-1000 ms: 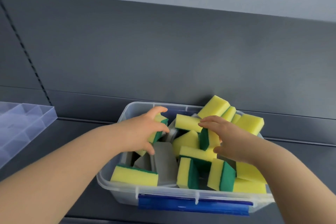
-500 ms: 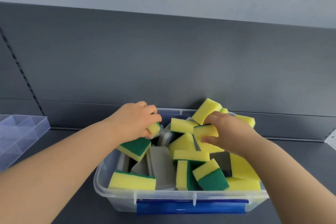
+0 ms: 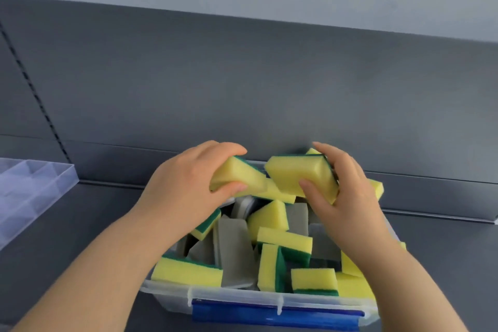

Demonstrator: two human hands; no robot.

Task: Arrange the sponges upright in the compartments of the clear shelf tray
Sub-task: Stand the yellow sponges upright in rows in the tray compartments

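A clear plastic bin (image 3: 237, 298) with a blue front latch sits on the dark shelf, filled with several yellow-and-green sponges and grey sponges (image 3: 234, 245). My left hand (image 3: 186, 191) grips one yellow-and-green sponge (image 3: 237, 174) lifted above the bin's back edge. My right hand (image 3: 342, 197) grips a second yellow-and-green sponge (image 3: 299, 175), its corner touching the first. The clear shelf tray (image 3: 35, 191) with empty compartments lies at the far left, apart from both hands.
A dark grey back panel (image 3: 242, 83) rises right behind the bin. A perforated upright strip (image 3: 35, 91) runs down the panel at the left. Dark shelf surface (image 3: 102, 207) lies between tray and bin.
Both hands have risen out of the bin, each lifting a yellow-and-green sponge. The two sponges now meet above the bin's back edge.
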